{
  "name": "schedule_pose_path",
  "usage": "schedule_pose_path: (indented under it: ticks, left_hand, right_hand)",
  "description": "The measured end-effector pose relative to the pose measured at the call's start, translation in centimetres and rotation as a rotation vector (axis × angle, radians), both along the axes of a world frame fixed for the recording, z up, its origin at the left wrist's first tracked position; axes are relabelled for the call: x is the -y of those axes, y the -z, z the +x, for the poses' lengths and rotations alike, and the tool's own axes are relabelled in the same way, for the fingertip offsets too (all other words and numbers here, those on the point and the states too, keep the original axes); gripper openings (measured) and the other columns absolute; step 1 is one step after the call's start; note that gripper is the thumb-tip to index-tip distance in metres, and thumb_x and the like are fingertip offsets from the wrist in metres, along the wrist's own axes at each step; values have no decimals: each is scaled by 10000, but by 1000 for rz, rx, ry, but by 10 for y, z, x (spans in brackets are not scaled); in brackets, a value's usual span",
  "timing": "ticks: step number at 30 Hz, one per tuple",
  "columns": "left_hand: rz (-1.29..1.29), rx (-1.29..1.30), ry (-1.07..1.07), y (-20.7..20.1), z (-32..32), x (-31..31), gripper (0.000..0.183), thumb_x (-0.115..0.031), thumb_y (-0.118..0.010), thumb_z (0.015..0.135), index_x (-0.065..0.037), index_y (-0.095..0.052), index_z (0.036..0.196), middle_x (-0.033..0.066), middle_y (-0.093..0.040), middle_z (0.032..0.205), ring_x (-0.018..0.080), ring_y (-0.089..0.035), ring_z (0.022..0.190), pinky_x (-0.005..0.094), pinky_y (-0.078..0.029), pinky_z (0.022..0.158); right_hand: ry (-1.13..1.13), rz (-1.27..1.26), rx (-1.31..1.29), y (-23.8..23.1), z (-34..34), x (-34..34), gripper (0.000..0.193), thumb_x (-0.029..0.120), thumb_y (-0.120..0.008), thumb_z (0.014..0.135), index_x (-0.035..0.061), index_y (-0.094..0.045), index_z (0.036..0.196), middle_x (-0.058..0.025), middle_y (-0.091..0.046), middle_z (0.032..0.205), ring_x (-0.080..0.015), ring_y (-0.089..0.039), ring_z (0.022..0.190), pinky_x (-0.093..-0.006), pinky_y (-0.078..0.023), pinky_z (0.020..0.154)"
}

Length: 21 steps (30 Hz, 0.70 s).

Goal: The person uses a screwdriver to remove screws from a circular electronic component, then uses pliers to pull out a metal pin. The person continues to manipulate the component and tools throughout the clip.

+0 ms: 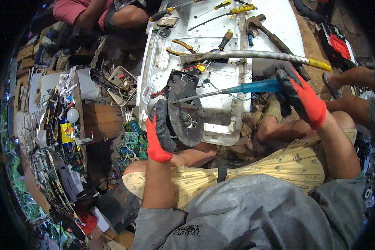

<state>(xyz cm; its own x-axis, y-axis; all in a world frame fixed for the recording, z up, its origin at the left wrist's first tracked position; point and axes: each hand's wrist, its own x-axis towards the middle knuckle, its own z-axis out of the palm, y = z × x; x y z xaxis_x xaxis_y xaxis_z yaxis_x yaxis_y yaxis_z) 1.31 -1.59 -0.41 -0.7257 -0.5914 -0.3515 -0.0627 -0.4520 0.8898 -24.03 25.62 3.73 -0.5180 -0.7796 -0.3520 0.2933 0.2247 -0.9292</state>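
Note:
In front of me a dark oval part (186,123), dusty and speaker-like, is held tilted at the near edge of a white panel (225,118). My left hand (161,131), in a red and black glove, is closed on its left edge; the fingertips are partly hidden. My right hand (295,91), gloved the same way, grips a screwdriver (258,86) by its translucent blue handle. Its long shaft points left, and the tip meets the upper left of the oval part. Behind that part lie wires and a small yellow connector (201,68).
A ridged metal bar (246,54) with a yellow end and a hammer (275,39) lie across the panel. Beyond are pliers (181,47) and several screwdrivers (227,40). Scrap-filled bins (81,121) and circuit boards (133,137) stand left. Other people's legs (350,81) show right and at the back.

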Motion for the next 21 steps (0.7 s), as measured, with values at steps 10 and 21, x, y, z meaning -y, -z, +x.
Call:
schedule_pose_path:
  ticks: [10, 21]
  left_hand:
    - [-28, -140, -34, -4, -11, -14, 285, -277, -527, 1017, -105, -484, 1241, 86, -664, 868, 199, -646, 697, 328, -560, 642]
    - [-161, -28, 9, 0, -8, -11, 249, -287, -541, 1014, -69, -594, 1122, 76, -678, 898, 163, -655, 732, 305, -542, 648]
  right_hand:
    - [175, -328, 75, 31, 8, 2, 337, 207, -576, 979, 66, -531, 1281, -7, -592, 1029, -75, -550, 848, -242, -471, 708]
    - [248, -185, -21, 28, 7, -4, 412, 272, -568, 987, 71, -496, 1339, -32, -571, 1052, -103, -548, 810, -261, -477, 670]
